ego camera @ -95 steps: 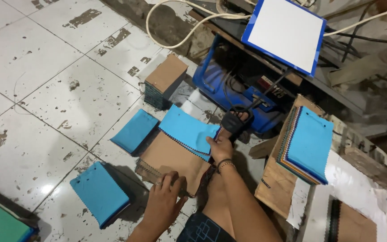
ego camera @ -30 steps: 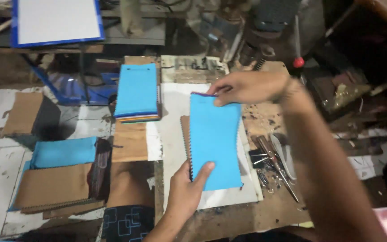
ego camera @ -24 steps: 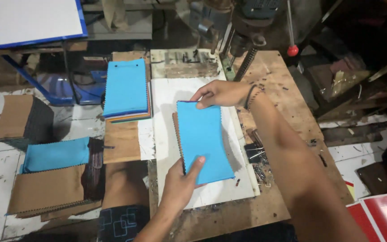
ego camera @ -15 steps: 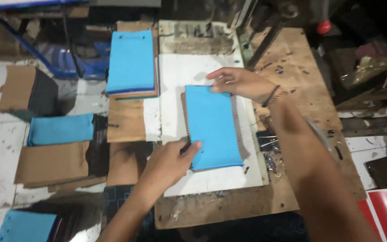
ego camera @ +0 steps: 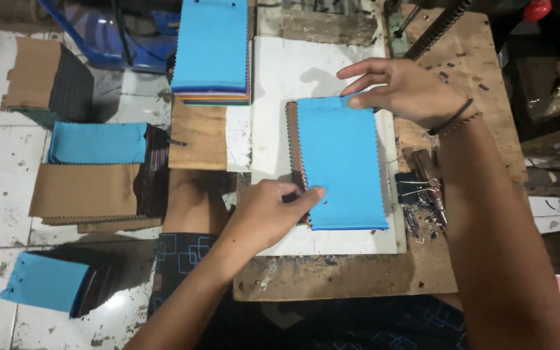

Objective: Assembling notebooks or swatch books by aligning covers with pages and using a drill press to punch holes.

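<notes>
A stack of fabric swatches topped by a light blue piece (ego camera: 341, 162) with zigzag-cut edges lies on a white sheet (ego camera: 293, 71) on the wooden bench (ego camera: 435, 259). My left hand (ego camera: 264, 214) grips the stack's lower left edge, thumb on the blue top. My right hand (ego camera: 403, 87), with a dark band on the wrist, pinches the stack's upper right corner. A second blue-topped swatch stack (ego camera: 210, 48) sits on the bench to the upper left.
Binder clips and small metal bits (ego camera: 419, 191) lie right of the stack. On the tiled floor at left stand more stacks: blue and brown-topped piles (ego camera: 95, 172), a brown-topped one (ego camera: 37, 71), a blue one (ego camera: 50, 282). A blue frame (ego camera: 111, 39) stands behind.
I carried the blue-topped stack from the floor side onto the white sheet on the bench and laid it flat; my view has moved closer over the bench.
</notes>
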